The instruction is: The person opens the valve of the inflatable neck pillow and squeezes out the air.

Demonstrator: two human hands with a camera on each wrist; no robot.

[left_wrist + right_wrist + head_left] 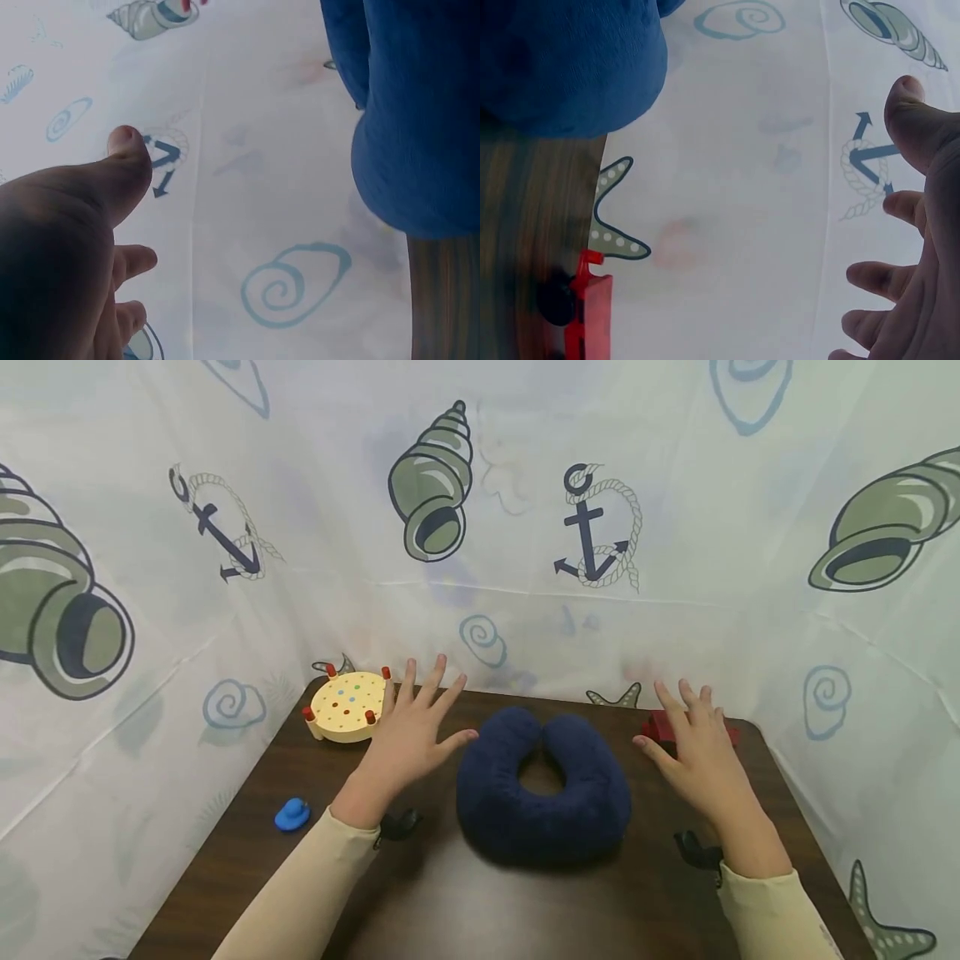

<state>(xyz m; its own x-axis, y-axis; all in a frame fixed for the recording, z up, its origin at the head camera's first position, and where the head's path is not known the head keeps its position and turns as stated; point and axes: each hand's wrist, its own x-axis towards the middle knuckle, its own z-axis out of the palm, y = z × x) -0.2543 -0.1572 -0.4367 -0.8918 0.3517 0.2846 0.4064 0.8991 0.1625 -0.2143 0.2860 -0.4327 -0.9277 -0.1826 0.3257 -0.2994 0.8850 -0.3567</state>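
Note:
A navy blue U-shaped neck pillow [543,822] lies on the table with its opening toward the back. My left hand [408,735] is raised to the left of the pillow, fingers spread and holding nothing. To the pillow's right, my right hand [697,756] is also raised with spread, bare fingers. In the left wrist view the pillow [420,135] fills the upper right, apart from the left thumb. The right wrist view has the pillow [570,67] at upper left, with the right fingers at the far right edge.
Behind the left hand stands a round yellow dotted toy with red-tipped legs [347,706]. A small blue rubber duck [292,815] sits on the left side of the dark wooden table [247,877]. A red toy with black wheels [592,315] is partly hidden behind the right hand. Printed cloth [510,543] surrounds the table.

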